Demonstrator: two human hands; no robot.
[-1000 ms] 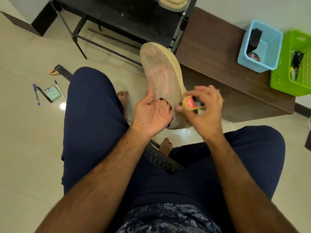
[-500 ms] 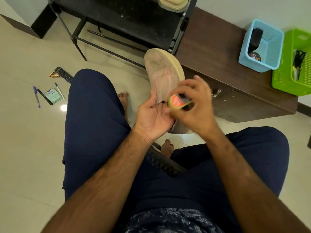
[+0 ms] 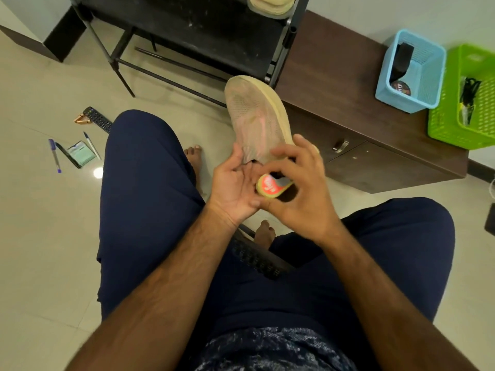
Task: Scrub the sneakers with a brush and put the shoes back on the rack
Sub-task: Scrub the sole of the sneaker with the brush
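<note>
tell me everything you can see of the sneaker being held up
The sneaker is a beige slip-on with a mesh upper, a faint pink streak along its side and a thick cream sole. The mesh looks dusty. It is held in the air, toe pointing away toward the rack. The left hand grips it at the opening, thumb on the mesh. The right hand, holding a brush, hides the heel.

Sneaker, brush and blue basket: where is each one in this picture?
sneaker [image 3: 254, 116], head view, mesh upper near the toe.
brush [image 3: 269, 185], head view, red label on its end.
blue basket [image 3: 428, 76], head view, its inner right wall.
</note>
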